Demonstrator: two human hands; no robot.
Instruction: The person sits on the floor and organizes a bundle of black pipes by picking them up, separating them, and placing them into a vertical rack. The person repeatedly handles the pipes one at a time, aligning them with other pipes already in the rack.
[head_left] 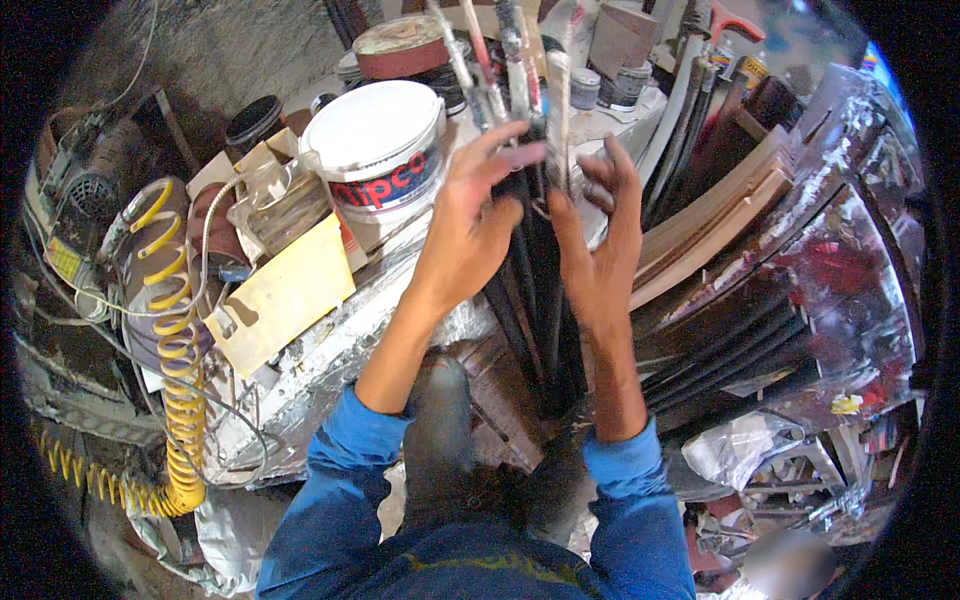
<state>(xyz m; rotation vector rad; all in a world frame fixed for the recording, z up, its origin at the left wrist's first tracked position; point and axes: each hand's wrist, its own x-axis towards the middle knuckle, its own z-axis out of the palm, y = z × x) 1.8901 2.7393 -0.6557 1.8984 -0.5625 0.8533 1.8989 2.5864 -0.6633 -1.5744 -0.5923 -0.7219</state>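
Note:
A bundle of long dark strips (530, 290) stands upright between my legs. Paint-stained sticks (515, 65) in white, red and blue rise above it; whether they are the same pieces I cannot tell. My left hand (470, 220) is at the bundle's left side, fingers stretched toward it and slightly blurred. On the other side, my right hand (600, 235) has its fingers apart and its thumb close beside the strips. Neither hand is clearly gripping anything, and whether the fingertips touch the strips is hard to make out.
A white lidded bucket (370, 140) stands on a paint-spattered bench at the left, near a yellow board (285, 295). A coiled yellow hose (180, 400) hangs at its left end. Curved wooden strips (715, 215) and a stained dark panel (840, 270) are at the right.

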